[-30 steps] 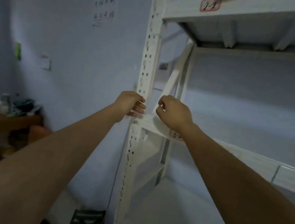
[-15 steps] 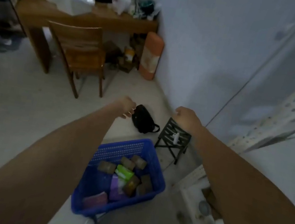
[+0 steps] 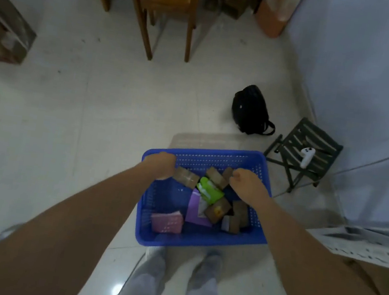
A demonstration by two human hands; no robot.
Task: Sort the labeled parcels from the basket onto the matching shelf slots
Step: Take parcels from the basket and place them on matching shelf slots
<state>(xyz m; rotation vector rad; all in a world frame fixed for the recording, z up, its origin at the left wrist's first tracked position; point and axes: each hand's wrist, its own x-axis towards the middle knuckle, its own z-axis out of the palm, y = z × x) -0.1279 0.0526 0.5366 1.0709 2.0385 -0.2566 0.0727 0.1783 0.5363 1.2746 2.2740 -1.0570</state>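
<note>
A blue perforated plastic basket (image 3: 198, 238) is sitting on the pale floor, and everything else is lying inside it. Several brown taped cardboard parcels (image 3: 185, 176) are crowding its far end and right side, tilting against each other at odd angles. A bright green packet (image 3: 208, 191) is resting near the basket's middle, leaning on the brown ones. A purple flat parcel (image 3: 195, 208) is lying just nearer than the green one. A pink packet (image 3: 166, 221) is lying in the basket's near left corner, apart from the pile.

The 1 head-worn camera looks steeply down from standing height at the floor and blue basket (image 3: 198, 238).
</note>
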